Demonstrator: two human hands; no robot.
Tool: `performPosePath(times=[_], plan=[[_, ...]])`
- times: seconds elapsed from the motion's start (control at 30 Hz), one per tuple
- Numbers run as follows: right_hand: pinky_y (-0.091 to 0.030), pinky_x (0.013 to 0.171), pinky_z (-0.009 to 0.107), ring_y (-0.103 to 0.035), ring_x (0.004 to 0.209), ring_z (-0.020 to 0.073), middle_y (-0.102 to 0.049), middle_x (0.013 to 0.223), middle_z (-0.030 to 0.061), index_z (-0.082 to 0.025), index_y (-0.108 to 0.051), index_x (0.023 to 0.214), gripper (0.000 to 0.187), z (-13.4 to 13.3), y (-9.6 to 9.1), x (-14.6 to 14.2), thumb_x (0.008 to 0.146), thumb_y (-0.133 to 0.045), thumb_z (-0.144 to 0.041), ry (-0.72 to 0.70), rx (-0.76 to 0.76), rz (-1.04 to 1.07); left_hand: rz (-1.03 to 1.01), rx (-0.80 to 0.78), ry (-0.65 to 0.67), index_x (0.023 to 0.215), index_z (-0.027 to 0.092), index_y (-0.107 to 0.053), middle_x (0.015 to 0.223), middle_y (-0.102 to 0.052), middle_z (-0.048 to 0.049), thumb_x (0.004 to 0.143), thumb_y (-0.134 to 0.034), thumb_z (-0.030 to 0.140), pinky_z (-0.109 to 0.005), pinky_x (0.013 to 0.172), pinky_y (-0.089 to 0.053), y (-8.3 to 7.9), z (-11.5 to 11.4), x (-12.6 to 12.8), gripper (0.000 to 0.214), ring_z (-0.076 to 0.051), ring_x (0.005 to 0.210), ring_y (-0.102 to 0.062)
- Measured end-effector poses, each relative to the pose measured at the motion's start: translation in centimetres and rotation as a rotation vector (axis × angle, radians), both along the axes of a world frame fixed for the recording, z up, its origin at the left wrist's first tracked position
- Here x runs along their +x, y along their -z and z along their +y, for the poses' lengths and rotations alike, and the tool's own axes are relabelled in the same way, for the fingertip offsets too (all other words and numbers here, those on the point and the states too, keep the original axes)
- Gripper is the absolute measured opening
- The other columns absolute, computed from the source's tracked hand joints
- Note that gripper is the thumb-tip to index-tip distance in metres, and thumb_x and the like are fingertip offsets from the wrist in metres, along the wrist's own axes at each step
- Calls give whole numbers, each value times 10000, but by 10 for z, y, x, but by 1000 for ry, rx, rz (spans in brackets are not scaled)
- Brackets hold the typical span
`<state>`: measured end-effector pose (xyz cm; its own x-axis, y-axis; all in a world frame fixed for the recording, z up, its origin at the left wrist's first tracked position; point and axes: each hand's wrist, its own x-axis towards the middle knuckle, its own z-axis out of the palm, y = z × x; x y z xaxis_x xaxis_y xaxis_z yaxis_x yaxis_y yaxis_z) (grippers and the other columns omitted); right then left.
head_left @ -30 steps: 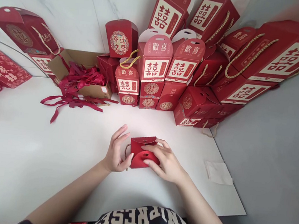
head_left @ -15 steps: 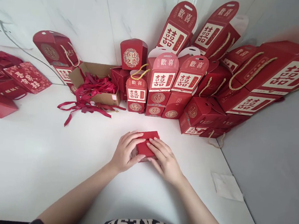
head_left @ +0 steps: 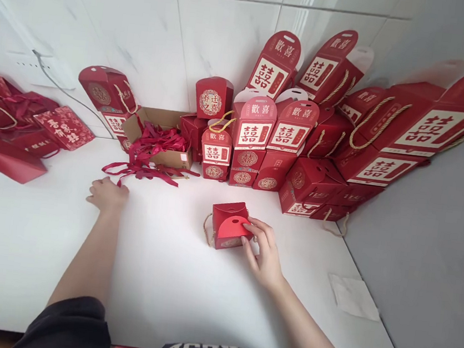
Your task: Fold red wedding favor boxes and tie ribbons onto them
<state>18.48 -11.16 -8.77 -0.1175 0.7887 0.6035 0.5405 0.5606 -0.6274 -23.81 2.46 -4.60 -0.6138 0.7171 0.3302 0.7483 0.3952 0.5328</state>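
Note:
A small red paper gift box (head_left: 232,230) with twisted rope handles stands on the white table in front of me. Its two rounded top flaps, each with a slot, show, and the nearer one leans forward. Around the box's right edge, my right hand (head_left: 265,256) grips with its thumb at the front and fingers on the near flap. Farther left, my left hand (head_left: 108,193) is at the near edge of some loose dark red ribbons (head_left: 144,172). Its bent fingers are blurred and partly hidden, so whether they pinch a ribbon is unclear.
A cardboard box (head_left: 170,158) heaped with red ribbons stands by the tiled wall. Stacked red gift boxes (head_left: 254,129) line the back and right. More red boxes and bags (head_left: 23,128) lie at the far left. A pale sheet (head_left: 354,297) lies near the table's right edge.
My left hand has left the gift box and swung left to the ribbons. The box's flaps now stand up, and my right hand has stayed at its right side. The view has tilted up.

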Motion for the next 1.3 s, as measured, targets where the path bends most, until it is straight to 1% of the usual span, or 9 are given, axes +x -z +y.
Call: performPosePath(times=[0.17,0.3,0.5,0.6,0.73,0.83,1.0,1.17,1.3], plan=[[-527,911,473,-541,1179,274,-554,1270,133,-238,-523,1266,347,0,-1,0,930,-532,-152,8,23,31,-203,-40,42,691,153,-610,631,-572,8,673,-742,299,-578,865,-475,-18,-15,-20,197,-230,765,-570],[-519,905,482,-549,1159,280,-563,1255,133,-238,-534,1244,335,0,-9,2,925,-531,-135,68,70,52,-394,35,223,787,152,-631,640,-656,33,648,-790,393,-366,727,-570,-59,-25,-11,320,-140,647,-596],[-537,853,448,-587,1085,269,-595,1193,115,-253,-591,1165,289,-2,-59,-12,907,-559,-127,9,168,90,-472,206,615,983,158,-646,693,-670,32,750,-759,330,-285,734,-549,-144,-72,65,310,-99,673,-618],[-528,919,419,-601,1097,244,-614,1192,101,-255,-605,1181,266,-2,-97,-32,928,-564,-183,-150,89,134,-465,236,771,908,158,-644,650,-645,32,762,-745,299,-249,626,-528,-165,-97,117,227,-108,620,-612],[-565,852,355,-640,972,194,-570,1332,109,-258,-434,1419,591,6,-128,-55,879,-664,-327,-288,-44,185,-384,49,1199,946,194,-645,727,-690,5,825,-707,294,-250,599,-538,-160,-116,167,169,-149,681,-667],[-576,683,293,-669,741,152,-722,1024,55,-226,-655,1168,284,11,-134,-58,895,-625,-297,-341,-171,260,-376,59,1381,1005,211,-644,834,-697,-16,851,-680,269,-287,675,-565,-148,-118,186,168,-163,754,-677],[-571,529,276,-680,584,157,-730,733,28,-181,-738,929,242,12,-143,-39,865,-676,-406,-353,-486,677,-409,84,1352,1250,240,-571,1199,-653,-89,689,-830,359,-393,887,-572,-126,-107,203,629,-262,1088,-635],[-558,620,278,-710,750,196,-725,676,60,-174,-762,730,382,23,-142,-18,924,-591,-455,-283,-408,776,-764,-350,1343,934,159,-752,853,-760,-79,868,-655,408,-354,700,-618,-110,-99,210,275,-232,781,-729],[-553,632,291,-702,736,190,-755,772,73,-173,-769,764,360,33,-133,-8,911,-610,-461,-196,-430,791,-829,-431,1371,959,175,-772,939,-770,-90,886,-635,394,-355,747,-627,-106,-98,212,268,-248,867,-740]])
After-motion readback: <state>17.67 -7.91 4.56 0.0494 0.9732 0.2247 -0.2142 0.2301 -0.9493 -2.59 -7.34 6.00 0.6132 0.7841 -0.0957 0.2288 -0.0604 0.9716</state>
